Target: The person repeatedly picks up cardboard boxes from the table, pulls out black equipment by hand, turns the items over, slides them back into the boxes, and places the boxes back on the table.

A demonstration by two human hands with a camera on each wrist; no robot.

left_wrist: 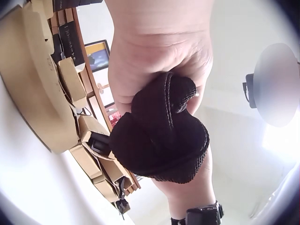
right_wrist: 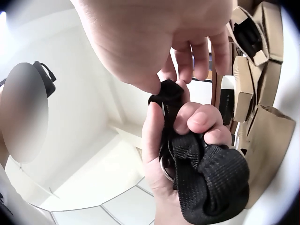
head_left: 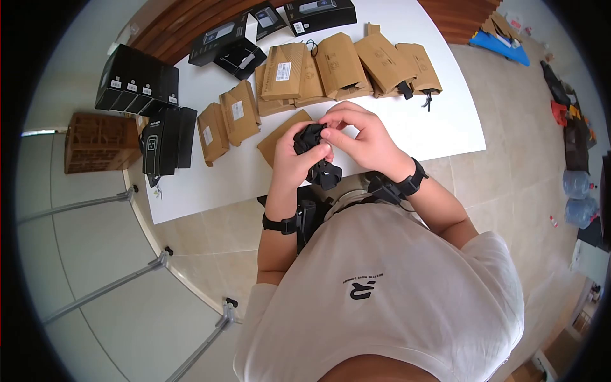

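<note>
A bundled black webbing strap (head_left: 326,176) is held in front of the body, at the table's near edge. My left hand (head_left: 291,158) grips the bundle with its fingers curled round the middle. At its upper end my right hand (head_left: 369,139) pinches a fold of the strap between thumb and index finger, the other fingers spread loosely. The right wrist view shows the ribbed loops (right_wrist: 211,183) bulging below the left fingers, with a metal ring (right_wrist: 166,168) beside them. From the left wrist, the folded strap (left_wrist: 161,136) hides most of the fingers.
Several brown cardboard boxes (head_left: 340,63) lie across the white table (head_left: 458,130), some with black straps poking out. A flat brown box (head_left: 272,141) lies just behind the left hand. Black boxes (head_left: 140,79) stand at the left, with more (head_left: 321,16) at the back.
</note>
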